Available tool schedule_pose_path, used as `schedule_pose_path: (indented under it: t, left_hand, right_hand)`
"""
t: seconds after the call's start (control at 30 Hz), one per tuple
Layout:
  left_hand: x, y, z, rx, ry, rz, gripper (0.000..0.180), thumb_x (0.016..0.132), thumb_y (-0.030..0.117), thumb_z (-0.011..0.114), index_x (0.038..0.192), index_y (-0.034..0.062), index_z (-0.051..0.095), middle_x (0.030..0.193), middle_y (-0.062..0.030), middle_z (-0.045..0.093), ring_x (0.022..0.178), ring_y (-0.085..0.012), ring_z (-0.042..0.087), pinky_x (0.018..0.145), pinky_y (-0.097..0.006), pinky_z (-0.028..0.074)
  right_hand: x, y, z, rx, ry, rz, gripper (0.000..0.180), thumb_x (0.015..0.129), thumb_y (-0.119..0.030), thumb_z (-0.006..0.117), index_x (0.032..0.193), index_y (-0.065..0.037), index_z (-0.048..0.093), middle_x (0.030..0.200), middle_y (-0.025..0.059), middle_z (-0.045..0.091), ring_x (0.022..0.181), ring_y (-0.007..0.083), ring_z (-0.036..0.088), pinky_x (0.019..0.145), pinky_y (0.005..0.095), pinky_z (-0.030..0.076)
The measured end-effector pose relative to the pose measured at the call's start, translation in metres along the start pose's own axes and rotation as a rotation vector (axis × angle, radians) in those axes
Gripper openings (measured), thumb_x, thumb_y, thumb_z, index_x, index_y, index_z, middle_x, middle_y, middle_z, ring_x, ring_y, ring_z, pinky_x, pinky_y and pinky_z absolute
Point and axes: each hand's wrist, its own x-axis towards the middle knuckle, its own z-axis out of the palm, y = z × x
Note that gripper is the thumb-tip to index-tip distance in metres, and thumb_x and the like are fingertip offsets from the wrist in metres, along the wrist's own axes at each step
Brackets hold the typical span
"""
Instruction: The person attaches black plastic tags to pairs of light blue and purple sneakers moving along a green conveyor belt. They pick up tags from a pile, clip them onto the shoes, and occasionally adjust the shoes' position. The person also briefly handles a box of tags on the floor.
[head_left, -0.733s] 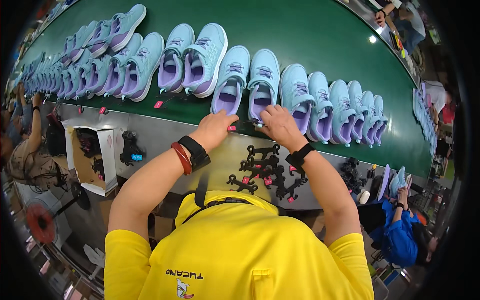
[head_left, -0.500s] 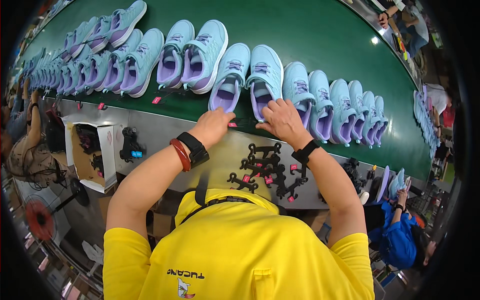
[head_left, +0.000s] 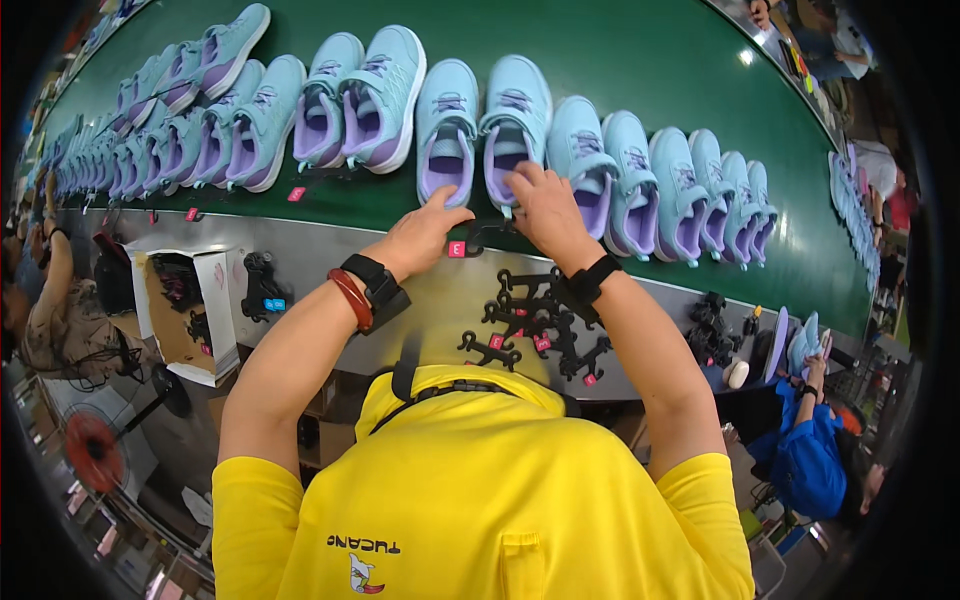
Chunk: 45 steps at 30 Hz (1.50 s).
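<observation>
A pair of light-blue sneakers with lilac linings lies in front of me on the green belt, toes pointing away. My left hand (head_left: 425, 235) has its closed fingers at the heel of the left sneaker (head_left: 448, 110). On the right sneaker (head_left: 518, 100), my right hand (head_left: 550, 212) grips the heel, fingertips inside the opening. Between the hands, a black plastic shoe hanger (head_left: 490, 228) with a pink tag (head_left: 457, 249) spans the two heels. Whether its ends are hooked into the shoes is hidden by my fingers.
More sneakers line the belt (head_left: 640, 40) on both sides. Loose black hangers (head_left: 530, 310) lie on the metal ledge (head_left: 330, 260) before me. A white carton (head_left: 225, 300) stands at left. Co-workers sit at both sides, one in a blue top (head_left: 808, 470).
The hanger with its pink tag now shows more fully between my hands, closer to me. My right fingers have moved further into the shoe opening. The rows of shoes have shifted slightly in view.
</observation>
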Motion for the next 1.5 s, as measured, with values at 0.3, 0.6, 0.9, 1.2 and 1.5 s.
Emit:
schedule_pose_path:
  t: [0.3,0.6,0.9,1.2,1.5]
  left_hand:
    - [-0.043,0.039,-0.005,0.091,0.506,0.077,0.052,0.067,-0.011,0.049,0.116,0.0067,0.059,0.114,-0.0149,0.054,0.098,-0.032,0.055,0.086,-0.041,0.046]
    - [-0.016,0.1,0.067,-0.121,0.169,0.205,0.032,0.067,-0.004,0.056,0.096,0.007,0.063,0.097,-0.0088,0.059,0.092,-0.0301,0.057,0.08,-0.039,0.049]
    - [0.048,0.103,0.065,-0.025,0.256,0.179,0.039,0.076,-0.005,0.052,0.111,0.0083,0.058,0.107,-0.0104,0.058,0.09,-0.0321,0.06,0.074,-0.04,0.05]
    - [0.088,0.088,0.085,0.108,-0.134,0.155,0.027,0.081,-0.002,0.054,0.107,0.0054,0.055,0.112,-0.0114,0.059,0.093,-0.035,0.06,0.078,-0.042,0.05]
    - [0.08,0.086,0.091,0.067,-0.015,0.205,0.028,0.078,0.002,0.063,0.105,0.0054,0.059,0.111,-0.0097,0.06,0.093,-0.033,0.061,0.077,-0.04,0.051]
  right_hand:
    - [-0.135,-0.059,-0.003,0.21,-0.428,-0.181,0.02,0.071,-0.025,0.069,0.08,-0.008,0.061,0.077,0.0071,0.058,0.081,0.026,0.059,0.076,0.0368,0.043]
    - [-0.155,-0.076,0.042,0.07,-0.286,-0.147,0.011,0.076,-0.018,0.06,0.083,-0.01,0.059,0.078,0.0053,0.057,0.077,0.0216,0.056,0.071,0.0349,0.038]
    - [-0.163,-0.065,0.04,-0.043,-0.304,-0.285,0.011,0.079,-0.016,0.052,0.08,-0.01,0.061,0.075,0.0051,0.056,0.078,0.02,0.055,0.077,0.0317,0.037]
    - [-0.161,-0.051,0.024,0.153,-0.311,-0.269,0.008,0.079,-0.016,0.057,0.081,-0.01,0.061,0.082,0.0064,0.059,0.082,0.0217,0.055,0.08,0.0311,0.037]
    - [-0.15,0.001,-0.034,1.209,-0.135,0.933,0.019,0.099,-0.022,0.045,0.099,-0.003,0.047,0.065,0.0054,0.059,0.048,0.0109,0.057,0.045,0.0262,0.047]
